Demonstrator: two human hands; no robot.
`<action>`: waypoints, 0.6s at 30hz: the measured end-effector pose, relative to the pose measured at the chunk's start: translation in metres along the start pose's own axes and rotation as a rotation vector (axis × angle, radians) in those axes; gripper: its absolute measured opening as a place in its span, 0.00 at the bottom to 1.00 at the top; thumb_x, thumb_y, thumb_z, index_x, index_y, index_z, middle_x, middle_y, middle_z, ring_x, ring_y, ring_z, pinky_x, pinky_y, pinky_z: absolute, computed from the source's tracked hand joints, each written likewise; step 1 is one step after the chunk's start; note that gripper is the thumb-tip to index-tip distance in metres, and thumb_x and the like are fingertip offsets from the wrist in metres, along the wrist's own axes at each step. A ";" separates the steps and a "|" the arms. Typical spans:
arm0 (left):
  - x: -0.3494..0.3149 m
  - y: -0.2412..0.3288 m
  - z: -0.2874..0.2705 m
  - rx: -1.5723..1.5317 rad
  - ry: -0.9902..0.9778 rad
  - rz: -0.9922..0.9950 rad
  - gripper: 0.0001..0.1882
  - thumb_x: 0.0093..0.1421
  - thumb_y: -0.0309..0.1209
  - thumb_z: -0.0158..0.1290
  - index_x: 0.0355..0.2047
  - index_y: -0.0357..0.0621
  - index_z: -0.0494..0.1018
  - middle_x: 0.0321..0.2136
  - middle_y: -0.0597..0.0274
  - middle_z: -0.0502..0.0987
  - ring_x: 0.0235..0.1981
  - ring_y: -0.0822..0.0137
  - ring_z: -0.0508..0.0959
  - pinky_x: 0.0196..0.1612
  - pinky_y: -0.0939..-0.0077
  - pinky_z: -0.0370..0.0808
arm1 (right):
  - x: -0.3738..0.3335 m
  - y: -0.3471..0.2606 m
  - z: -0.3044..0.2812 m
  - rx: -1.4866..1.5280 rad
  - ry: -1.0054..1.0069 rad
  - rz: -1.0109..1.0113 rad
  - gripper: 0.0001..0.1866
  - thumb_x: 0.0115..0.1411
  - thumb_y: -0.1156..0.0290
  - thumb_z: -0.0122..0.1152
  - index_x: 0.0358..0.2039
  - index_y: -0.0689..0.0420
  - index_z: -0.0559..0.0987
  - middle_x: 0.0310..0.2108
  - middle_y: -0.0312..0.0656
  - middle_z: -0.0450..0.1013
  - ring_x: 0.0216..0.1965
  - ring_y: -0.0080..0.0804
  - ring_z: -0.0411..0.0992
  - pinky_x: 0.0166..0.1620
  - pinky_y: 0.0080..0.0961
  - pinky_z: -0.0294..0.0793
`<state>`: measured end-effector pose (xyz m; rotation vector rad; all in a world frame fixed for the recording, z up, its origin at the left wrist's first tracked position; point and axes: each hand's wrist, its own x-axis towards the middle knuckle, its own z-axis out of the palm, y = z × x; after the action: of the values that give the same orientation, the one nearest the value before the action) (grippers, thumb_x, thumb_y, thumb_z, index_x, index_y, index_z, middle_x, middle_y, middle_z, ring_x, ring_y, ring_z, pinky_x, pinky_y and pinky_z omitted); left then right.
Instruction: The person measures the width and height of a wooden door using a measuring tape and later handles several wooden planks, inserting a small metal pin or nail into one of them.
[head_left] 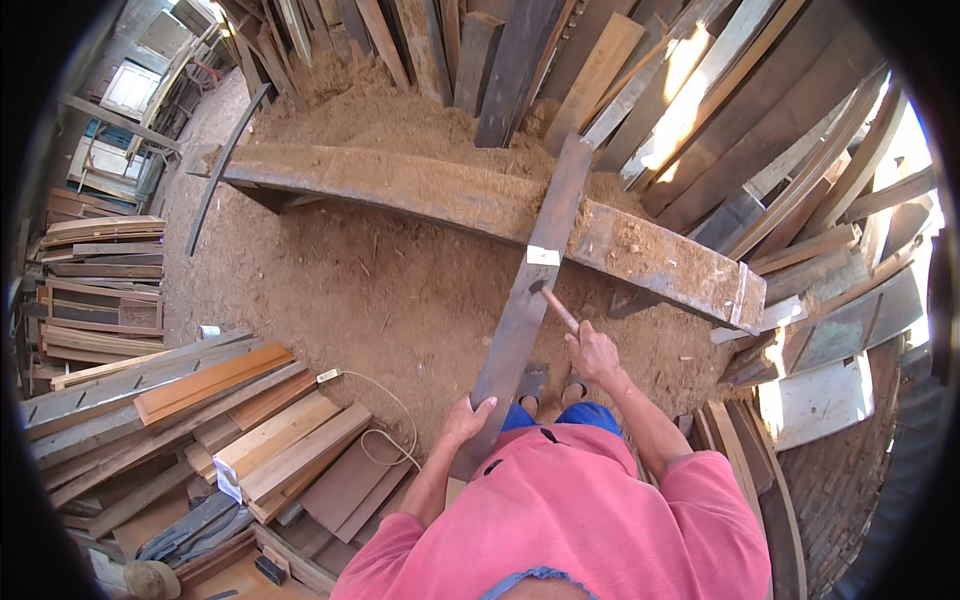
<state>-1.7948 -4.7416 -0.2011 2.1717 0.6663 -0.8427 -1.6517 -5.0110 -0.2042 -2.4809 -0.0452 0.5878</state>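
A long dark wooden plank [512, 325] slants away from my body, its far part lying across a low sawdust-covered wooden beam [400, 185]. My left hand [467, 418] is closed on the left edge of the plank near my waist, thumb on top. A hammer [560, 308] is gripped by the lower handle in my right hand [594, 352]. Its small dark head is at the plank's upper face; I cannot tell whether it touches. Just beyond the head, a small white piece [543, 256] sits on the plank.
Many upright boards [600, 75] lean along the far side. Stacked timber [105, 285] stands at the left, with more boards [290, 440] at the lower left. A pale cable [412, 425] curls beside them. Sawdust covers the floor [360, 290]; a white panel [822, 400] lies right.
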 end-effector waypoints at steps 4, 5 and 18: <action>0.001 -0.007 0.009 -0.031 0.034 0.024 0.35 0.55 0.55 0.51 0.47 0.31 0.72 0.43 0.36 0.75 0.48 0.45 0.75 0.50 0.57 0.70 | 0.016 -0.005 -0.010 0.104 0.120 0.020 0.20 0.63 0.54 0.49 0.36 0.61 0.65 0.26 0.66 0.72 0.31 0.67 0.72 0.35 0.56 0.70; 0.002 -0.010 0.012 -0.050 0.020 0.011 0.35 0.55 0.55 0.51 0.46 0.32 0.72 0.42 0.36 0.76 0.48 0.45 0.76 0.50 0.57 0.71 | 0.020 -0.010 -0.011 0.132 0.174 0.017 0.20 0.63 0.54 0.49 0.36 0.61 0.66 0.26 0.66 0.72 0.31 0.67 0.72 0.35 0.57 0.70; -0.010 0.006 0.017 0.054 0.080 -0.036 0.37 0.55 0.58 0.49 0.48 0.33 0.70 0.44 0.36 0.75 0.49 0.44 0.74 0.50 0.55 0.70 | 0.049 -0.026 -0.053 0.121 0.212 0.015 0.19 0.64 0.55 0.48 0.36 0.62 0.65 0.30 0.65 0.73 0.36 0.65 0.72 0.40 0.54 0.70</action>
<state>-1.8038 -4.7602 -0.2004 2.2579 0.7323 -0.8046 -1.5824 -5.0097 -0.1703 -2.4125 0.0886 0.3203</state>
